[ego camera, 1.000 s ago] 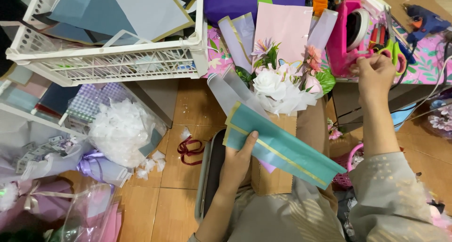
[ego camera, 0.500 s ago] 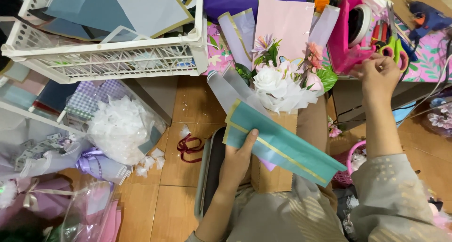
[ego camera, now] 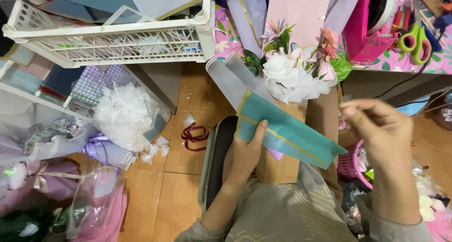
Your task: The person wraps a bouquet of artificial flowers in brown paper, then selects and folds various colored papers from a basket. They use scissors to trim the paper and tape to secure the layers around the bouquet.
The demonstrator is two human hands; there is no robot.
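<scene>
Wrapping looks part done, I judge: my left hand [ego camera: 245,155] pinches the teal paper sheet [ego camera: 287,134] against the bouquet [ego camera: 292,77] on my lap. My right hand [ego camera: 381,129] hovers near, fingertips pressed together, nothing visible between them; tying remains.

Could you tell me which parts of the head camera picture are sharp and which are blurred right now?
In the head view, the right hand is smeared by motion blur, its fingers soft-edged; the left hand, the teal wrapping paper it holds and the white flowers are sharp. Lighting is even and soft, with no strong glare; the white crate bends slightly near the frame edge.
</scene>
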